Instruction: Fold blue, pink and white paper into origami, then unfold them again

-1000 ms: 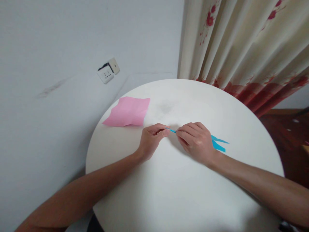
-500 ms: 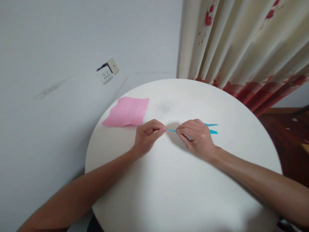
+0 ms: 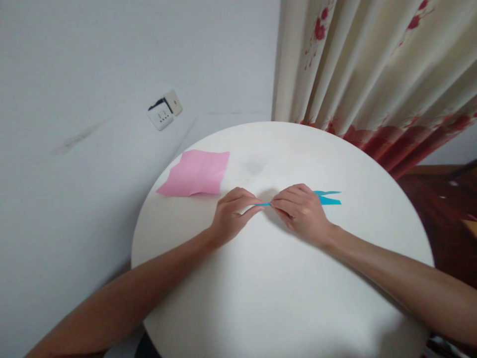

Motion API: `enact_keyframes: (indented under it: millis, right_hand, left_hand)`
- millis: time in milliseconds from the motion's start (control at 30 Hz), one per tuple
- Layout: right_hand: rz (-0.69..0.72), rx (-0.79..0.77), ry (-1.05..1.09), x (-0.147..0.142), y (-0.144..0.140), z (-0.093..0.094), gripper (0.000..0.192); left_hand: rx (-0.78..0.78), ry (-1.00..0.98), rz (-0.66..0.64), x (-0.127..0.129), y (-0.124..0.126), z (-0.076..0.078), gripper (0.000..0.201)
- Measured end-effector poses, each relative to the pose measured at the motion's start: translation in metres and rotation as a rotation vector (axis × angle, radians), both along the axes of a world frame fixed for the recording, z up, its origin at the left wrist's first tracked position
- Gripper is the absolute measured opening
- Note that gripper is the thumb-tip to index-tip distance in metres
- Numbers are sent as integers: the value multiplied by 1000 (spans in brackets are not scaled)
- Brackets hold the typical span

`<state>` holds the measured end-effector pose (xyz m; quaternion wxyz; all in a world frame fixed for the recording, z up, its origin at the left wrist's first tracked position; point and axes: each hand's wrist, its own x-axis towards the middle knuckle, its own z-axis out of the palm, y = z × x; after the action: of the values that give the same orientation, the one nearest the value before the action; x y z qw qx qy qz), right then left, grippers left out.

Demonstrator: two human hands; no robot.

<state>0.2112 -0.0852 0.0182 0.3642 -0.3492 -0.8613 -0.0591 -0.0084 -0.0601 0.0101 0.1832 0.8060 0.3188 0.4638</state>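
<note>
Between my two hands runs a piece of blue folded paper [image 3: 331, 200], seen nearly edge-on above the white table. My left hand [image 3: 234, 214] pinches its thin left end between thumb and fingertips. My right hand [image 3: 300, 211] closes around its middle, fingers over the top and thumb below. Two pointed blue flaps stick out past the right hand, spread apart like a fork. The part under the right hand's fingers is hidden. A pink paper sheet [image 3: 197, 172] with creases lies flat behind my left hand, its near edge slightly lifted.
The round white table [image 3: 283, 293] stands against a pale wall [image 3: 93, 64] with a socket [image 3: 161, 116] and a switch plate [image 3: 173, 102]. A cream curtain with red flowers [image 3: 365, 74] hangs behind the table at the right.
My left hand has shifted slightly right along the blue paper, closer to the right hand. The blue flaps beyond the right hand reach slightly further right. The pink sheet stays put.
</note>
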Motion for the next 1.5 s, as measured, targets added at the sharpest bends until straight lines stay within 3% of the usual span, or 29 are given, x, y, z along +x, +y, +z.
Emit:
enact_keyframes:
  millis: [167,300,567,833,1033,1167,1500]
  right_hand:
    - [29,-51,-66,-3,1,-2,17]
    - [-9,-65,-117,0,5,3,18]
    - [-179,-80,-177,33,23,14,19]
    - [-276,-183,-188,71,43,24,19]
    - [-156,-433,58,97,53,28,22]
    - [-118,-506,210,100,57,28,34]
    - [-200,-743,619,98,67,21,47]
  left_hand:
    - [76,170,-9,-1,1,-5,6]
    - [101,152,25,-3,4,-5,6]
    - [-27,-10,155,-5,12,3,9]
    - [-140,36,250,-12,22,3,15]
    - [-290,24,264,-15,27,2,17]
    - [-378,12,250,-15,28,0,19]
    - [-549,-36,192,-16,30,-6,24]
